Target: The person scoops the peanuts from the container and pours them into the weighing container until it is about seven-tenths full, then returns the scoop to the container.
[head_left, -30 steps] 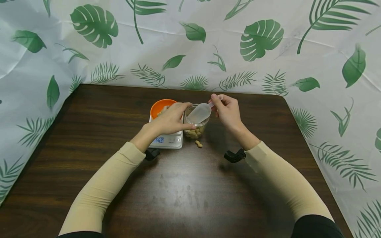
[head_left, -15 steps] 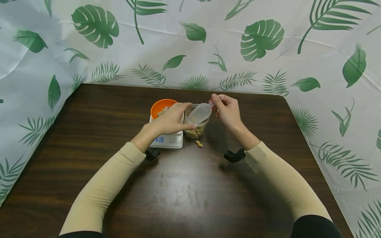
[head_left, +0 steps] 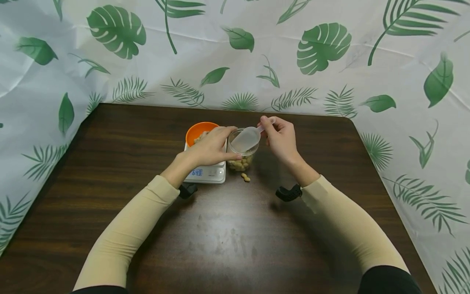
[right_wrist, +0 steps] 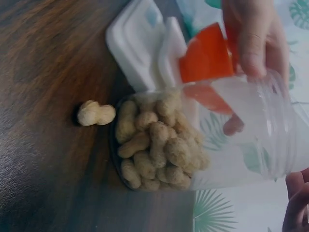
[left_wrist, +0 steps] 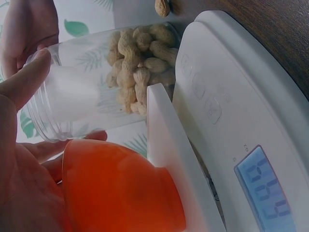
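With thumb and fingers round its upper part, my left hand [head_left: 210, 147] holds a clear jar [right_wrist: 263, 140] upright on the table. Peanuts [right_wrist: 159, 142] in their shells fill its lower half. My right hand [head_left: 282, 139] pinches the handle of a translucent plastic scoop [head_left: 247, 139], whose bowl dips into the jar's mouth. Left of the jar, an orange bowl [left_wrist: 116, 183] holding peanuts stands on a white kitchen scale [head_left: 210, 174]; its display [head_left: 197, 172] reads about 64.9. The left hand partly covers bowl and scale in the head view.
One loose peanut [head_left: 245, 177] lies in front of the jar on the dark wooden table [head_left: 227, 237]. Behind the table hangs a white sheet [head_left: 271, 24] printed with green leaves. Black wrist straps [head_left: 289, 192] sit below the hands.
The scale's display has risen from about 56.9 to 63.9 and then 64.9. Both hands, the scoop and the jar have stayed almost still.
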A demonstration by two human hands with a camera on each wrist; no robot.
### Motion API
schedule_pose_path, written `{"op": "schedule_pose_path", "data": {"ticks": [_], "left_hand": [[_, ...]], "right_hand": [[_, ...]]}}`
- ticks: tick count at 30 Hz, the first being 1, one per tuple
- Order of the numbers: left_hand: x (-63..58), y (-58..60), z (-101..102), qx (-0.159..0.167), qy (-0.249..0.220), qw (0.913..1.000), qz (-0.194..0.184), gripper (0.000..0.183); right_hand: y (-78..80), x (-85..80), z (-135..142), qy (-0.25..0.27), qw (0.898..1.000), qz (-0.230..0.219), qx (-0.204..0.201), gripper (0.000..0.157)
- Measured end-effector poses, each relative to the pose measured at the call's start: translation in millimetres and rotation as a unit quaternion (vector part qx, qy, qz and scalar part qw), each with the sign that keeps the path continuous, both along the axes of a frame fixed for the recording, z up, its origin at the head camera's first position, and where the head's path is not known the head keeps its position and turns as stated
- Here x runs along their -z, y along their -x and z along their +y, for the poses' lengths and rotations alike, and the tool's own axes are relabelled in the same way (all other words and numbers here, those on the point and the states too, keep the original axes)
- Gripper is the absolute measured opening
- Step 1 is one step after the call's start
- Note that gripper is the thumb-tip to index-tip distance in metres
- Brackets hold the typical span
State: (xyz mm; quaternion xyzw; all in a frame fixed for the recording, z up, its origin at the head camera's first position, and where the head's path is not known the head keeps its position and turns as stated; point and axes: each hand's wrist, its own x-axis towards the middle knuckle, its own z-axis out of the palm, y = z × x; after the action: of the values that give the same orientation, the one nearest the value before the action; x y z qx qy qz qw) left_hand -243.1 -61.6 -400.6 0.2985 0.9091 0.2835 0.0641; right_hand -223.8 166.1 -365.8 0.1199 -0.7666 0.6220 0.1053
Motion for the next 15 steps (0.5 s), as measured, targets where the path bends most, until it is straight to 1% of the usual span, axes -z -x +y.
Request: {"op": "schedule_pose_path", "data": {"ticks": [3,6,10,14,15], "left_hand": [[0.0,0.3,-0.5,0.003,-0.004,1.0,0.0,0.088],[0.4,0.4,-1.2,0.003,-0.006,1.0,0.0,0.088],[0.4,-0.2,-0.9,0.001,-0.007,1.0,-0.003,0.088],[-0.6,-0.3,-0.4,0.001,-0.006,1.0,-0.002,0.088],[-0.9,0.0,-0.3,0.002,-0.005,1.0,-0.002,0.088]], "right_hand": [[-1.7,0.7,-2.2,-0.034,0.999,0.028,-0.002,0.032],[-1.5,1.5,-3.1,-0.039,0.999,0.033,-0.003,0.032],[-0.5,1.3,-1.7,-0.016,1.0,0.007,0.001,0.034],[2.3,1.3,0.7,0.027,0.999,-0.027,0.01,0.036],[5.5,4.8,2.7,0.035,0.999,-0.032,0.012,0.036]]}}
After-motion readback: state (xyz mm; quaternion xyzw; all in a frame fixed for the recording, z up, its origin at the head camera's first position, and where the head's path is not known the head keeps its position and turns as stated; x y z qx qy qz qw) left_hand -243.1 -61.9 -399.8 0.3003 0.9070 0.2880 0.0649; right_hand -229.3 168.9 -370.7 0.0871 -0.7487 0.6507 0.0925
